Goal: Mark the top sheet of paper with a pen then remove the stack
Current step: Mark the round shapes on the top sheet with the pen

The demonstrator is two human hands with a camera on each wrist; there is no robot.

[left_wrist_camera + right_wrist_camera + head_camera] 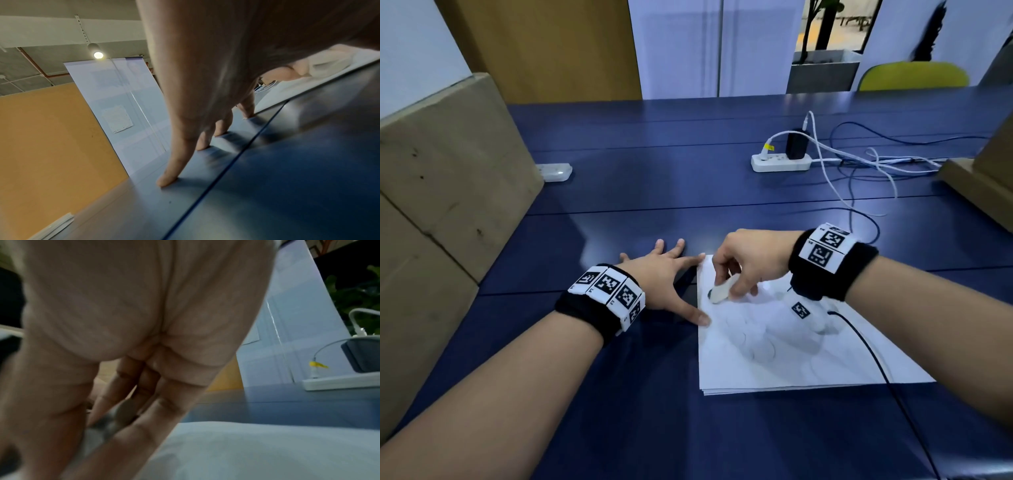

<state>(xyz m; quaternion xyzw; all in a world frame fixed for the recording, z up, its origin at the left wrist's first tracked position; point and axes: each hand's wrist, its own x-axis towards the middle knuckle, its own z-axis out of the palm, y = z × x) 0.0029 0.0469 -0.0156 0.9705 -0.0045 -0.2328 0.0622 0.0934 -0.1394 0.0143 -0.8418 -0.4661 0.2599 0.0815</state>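
On blue table [619, 192]: left hand [661, 274] spread flat beside paper stack [791, 359]; right hand [750, 263] pinching pen [720, 293] over top sheet; power strip [780, 161], cables beyond.

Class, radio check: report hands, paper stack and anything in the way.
Left hand spread flat, steadying paper stack at its edge. Right hand pinching pen on top sheet. Black cable crosses stack.
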